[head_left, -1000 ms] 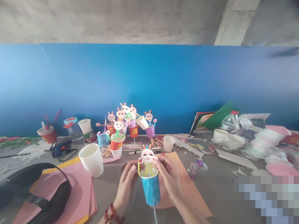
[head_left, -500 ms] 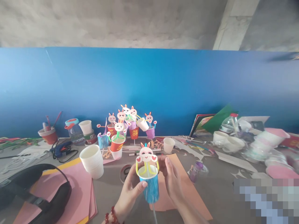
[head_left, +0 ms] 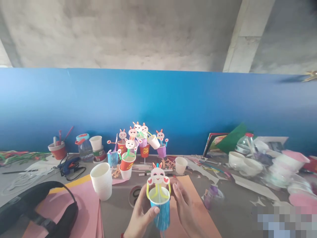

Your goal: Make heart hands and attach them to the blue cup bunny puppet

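Note:
My left hand (head_left: 140,216) grips a blue paper cup (head_left: 161,211) from its left side, thumb across the front. A paper rabbit head (head_left: 158,174) with yellow strip arms and red hearts stands out of the cup on a straw. My right hand (head_left: 184,211) is just right of the cup with its fingers stretched and apart; whether it touches the cup is unclear. A straw end shows below the cup at the frame's lower edge.
A group of finished rabbit cups (head_left: 138,142) stands by the blue wall. A stack of white cups (head_left: 101,180), pink paper (head_left: 79,211), orange paper (head_left: 195,215), a black strap (head_left: 42,211), a glue gun (head_left: 69,163) and several white bowls (head_left: 245,163) lie about.
The camera has tilted up, so everything sits lower in the picture. My right hand came off the rabbit's arm and opened beside the cup. The left hand shifted its grip onto the cup's side.

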The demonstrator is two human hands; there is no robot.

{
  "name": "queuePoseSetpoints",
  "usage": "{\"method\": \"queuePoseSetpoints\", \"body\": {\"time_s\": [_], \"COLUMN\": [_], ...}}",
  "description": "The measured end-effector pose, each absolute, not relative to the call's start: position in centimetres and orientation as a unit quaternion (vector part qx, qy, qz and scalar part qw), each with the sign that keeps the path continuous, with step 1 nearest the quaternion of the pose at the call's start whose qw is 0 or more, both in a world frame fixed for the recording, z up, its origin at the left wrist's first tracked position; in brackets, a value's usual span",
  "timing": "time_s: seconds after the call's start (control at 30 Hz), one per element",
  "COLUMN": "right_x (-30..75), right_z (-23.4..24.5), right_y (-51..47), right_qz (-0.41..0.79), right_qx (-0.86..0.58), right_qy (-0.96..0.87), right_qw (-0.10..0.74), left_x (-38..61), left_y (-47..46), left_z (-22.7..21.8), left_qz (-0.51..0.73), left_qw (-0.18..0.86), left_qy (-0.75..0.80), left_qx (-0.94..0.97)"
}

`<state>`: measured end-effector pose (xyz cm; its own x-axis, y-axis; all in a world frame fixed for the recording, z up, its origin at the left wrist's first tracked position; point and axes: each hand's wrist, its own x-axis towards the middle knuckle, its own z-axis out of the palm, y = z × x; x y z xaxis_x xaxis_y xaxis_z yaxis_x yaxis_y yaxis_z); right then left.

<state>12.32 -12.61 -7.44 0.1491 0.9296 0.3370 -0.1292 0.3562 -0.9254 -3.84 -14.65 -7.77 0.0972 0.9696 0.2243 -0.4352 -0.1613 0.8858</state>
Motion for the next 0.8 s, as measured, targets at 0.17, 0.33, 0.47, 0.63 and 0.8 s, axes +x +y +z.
{"method": "queuePoseSetpoints", "body": {"time_s": [0.17,0.33,0.47,0.63,0.8], "right_x": [12.1,12.2,11.9,11.7,11.5], "right_z": [-7.4,-7.2,-6.6,-6.3,-6.9], "right_y": [-12.7,-12.6,-12.8,-12.9,-13.0], "right_qz": [0.415,0.392,0.401,0.419,0.428], "right_qx": [-0.365,-0.365,-0.371,-0.364,-0.349], "right_qy": [-0.54,-0.564,-0.55,-0.543,-0.549], "right_qw": [0.635,0.629,0.632,0.631,0.627], "left_x": [-3.3,-3.8,-3.8,-3.4,-3.5], "left_y": [-14.5,-14.0,-13.8,-14.2,-14.2], "left_z": [-8.1,-8.9,-8.8,-7.9,-8.2], "left_qz": [0.607,0.622,0.613,0.586,0.599], "left_qw": [0.608,0.599,0.608,0.644,0.623], "left_qy": [0.262,0.282,0.286,0.253,0.257], "left_qx": [0.439,0.418,0.416,0.422,0.431]}}
